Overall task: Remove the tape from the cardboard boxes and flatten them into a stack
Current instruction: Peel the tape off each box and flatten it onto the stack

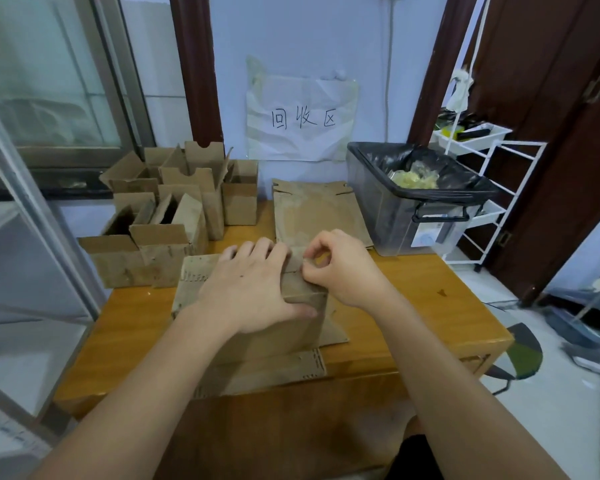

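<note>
Wooden table (413, 299) against pale wall (291, 36), bin (395, 216) at right.

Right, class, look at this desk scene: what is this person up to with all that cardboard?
A person is working on a cardboard box on the wooden table. The left hand holds the box steady while the right hand pinches at something on its top edge, probably tape. Flattened boxes lie behind, unflattened boxes wait at the left, and a lined bin holding scraps stands at the right.
</note>
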The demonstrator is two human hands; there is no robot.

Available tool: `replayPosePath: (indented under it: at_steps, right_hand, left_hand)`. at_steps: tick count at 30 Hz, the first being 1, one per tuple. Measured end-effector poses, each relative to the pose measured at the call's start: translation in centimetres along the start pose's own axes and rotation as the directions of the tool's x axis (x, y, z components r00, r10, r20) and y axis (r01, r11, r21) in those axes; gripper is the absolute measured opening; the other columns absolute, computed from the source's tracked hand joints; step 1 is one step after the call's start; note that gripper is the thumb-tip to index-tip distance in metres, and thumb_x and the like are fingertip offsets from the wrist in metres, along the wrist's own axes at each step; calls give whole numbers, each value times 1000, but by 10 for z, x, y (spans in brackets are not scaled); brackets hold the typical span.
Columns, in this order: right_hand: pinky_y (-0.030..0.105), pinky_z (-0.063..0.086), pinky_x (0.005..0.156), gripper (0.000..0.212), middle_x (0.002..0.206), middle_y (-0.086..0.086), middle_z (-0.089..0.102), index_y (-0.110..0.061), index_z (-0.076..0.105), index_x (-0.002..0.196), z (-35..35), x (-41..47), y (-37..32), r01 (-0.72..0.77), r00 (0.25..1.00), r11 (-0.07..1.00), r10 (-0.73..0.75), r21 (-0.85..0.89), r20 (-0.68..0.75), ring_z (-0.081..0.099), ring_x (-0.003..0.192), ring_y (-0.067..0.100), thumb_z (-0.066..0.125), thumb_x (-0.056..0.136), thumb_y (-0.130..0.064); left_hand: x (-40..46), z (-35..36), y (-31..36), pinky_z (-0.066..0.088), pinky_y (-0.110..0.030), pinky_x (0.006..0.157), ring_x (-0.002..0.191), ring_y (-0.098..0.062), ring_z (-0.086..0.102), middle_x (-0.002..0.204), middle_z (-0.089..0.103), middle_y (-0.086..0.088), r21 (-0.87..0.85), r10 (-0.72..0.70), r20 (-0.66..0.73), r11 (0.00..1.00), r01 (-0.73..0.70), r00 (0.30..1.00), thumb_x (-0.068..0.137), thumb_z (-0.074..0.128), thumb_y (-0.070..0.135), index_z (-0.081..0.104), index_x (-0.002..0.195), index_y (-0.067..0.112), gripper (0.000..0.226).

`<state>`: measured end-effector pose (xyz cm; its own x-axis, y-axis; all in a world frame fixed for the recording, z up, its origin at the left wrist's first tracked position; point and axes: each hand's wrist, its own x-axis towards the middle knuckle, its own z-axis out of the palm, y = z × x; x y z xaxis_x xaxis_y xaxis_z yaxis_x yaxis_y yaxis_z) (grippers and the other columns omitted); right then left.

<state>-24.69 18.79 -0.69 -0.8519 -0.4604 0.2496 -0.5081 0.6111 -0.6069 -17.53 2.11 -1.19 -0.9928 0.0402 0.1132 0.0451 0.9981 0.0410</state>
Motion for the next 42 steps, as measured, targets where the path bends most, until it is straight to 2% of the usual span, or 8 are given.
replayPosePath:
  at_steps: [5, 9, 13, 19, 25, 29, 36, 42]
  right_hand:
    - [32, 56, 80, 14, 89, -10, 62, -26, 66, 87, -14, 1, -8, 11, 1000, 997, -10, -78, 6, 58, 80, 8, 77, 82, -19]
    - [31, 51, 98, 21, 110, -2, 71, -18, 76, 115, -17, -1, -9, 68, 997, 983, -63, -169, 36, 66, 100, 13, 70, 94, -19]
    - [26, 52, 103, 38, 123, -8, 72, -24, 66, 134, -14, -19, 6, 75, 995, 970, -56, 232, -87, 65, 109, -1, 70, 96, -20]
    - [24, 56, 93, 78, 130, -17, 59, -31, 52, 134, 7, -47, 14, -77, 996, 932, 89, 354, -17, 57, 118, 1, 86, 67, -54]
    - [10, 49, 93, 52, 130, -19, 60, -23, 64, 126, 40, -59, 21, -16, 985, 916, 83, 401, -150, 54, 117, -8, 83, 80, -38]
    - [15, 47, 101, 42, 126, -25, 57, -20, 64, 129, 40, -59, 31, 52, 991, 920, 1, 389, -135, 52, 119, -14, 75, 89, -30]
    - [22, 41, 113, 38, 146, -9, 53, -18, 57, 140, 39, -61, 43, 135, 990, 893, -100, 430, -103, 43, 139, -4, 57, 102, -14]
    - [31, 46, 112, 62, 152, -5, 52, -27, 46, 149, 51, -72, 42, 90, 994, 866, -49, 492, -96, 48, 138, 3, 67, 92, -39]
  left_hand:
    - [-1, -1, 0, 36, -44, 113, 131, -20, 44, 142, 44, 7, -6, 14, -5, 1000, -14, 1000, 66, 41, 103, 35, 145, 33, 105]
    - [0, -3, 0, 35, -45, 115, 133, -20, 43, 143, 43, 7, 0, 2, 11, 1000, -2, 1000, 66, 43, 102, 34, 146, 33, 106]
    - [1, -5, 0, 34, -45, 115, 134, -20, 41, 143, 41, 7, 1, 2, 36, 1000, -2, 999, 64, 56, 97, 33, 148, 31, 109]
    - [1, -5, 1, 31, -43, 116, 134, -20, 39, 143, 39, 7, -4, 0, 45, 1000, 0, 999, 65, 63, 91, 31, 150, 31, 109]
    - [1, -4, 0, 31, -43, 117, 134, -19, 39, 143, 38, 7, -10, -1, 48, 1000, 2, 999, 63, 64, 91, 30, 151, 31, 112]
    - [1, -3, -1, 32, -43, 116, 134, -19, 40, 143, 39, 8, -15, -12, 46, 1000, 13, 999, 60, 63, 94, 31, 151, 31, 116]
    - [1, -4, 0, 31, -44, 116, 135, -19, 40, 143, 39, 7, -12, -27, 48, 1000, 27, 999, 59, 63, 95, 31, 151, 31, 117]
    - [1, -5, 1, 31, -44, 118, 135, -20, 37, 143, 36, 6, 3, -12, 63, 1000, 12, 998, 60, 68, 92, 28, 152, 31, 118]
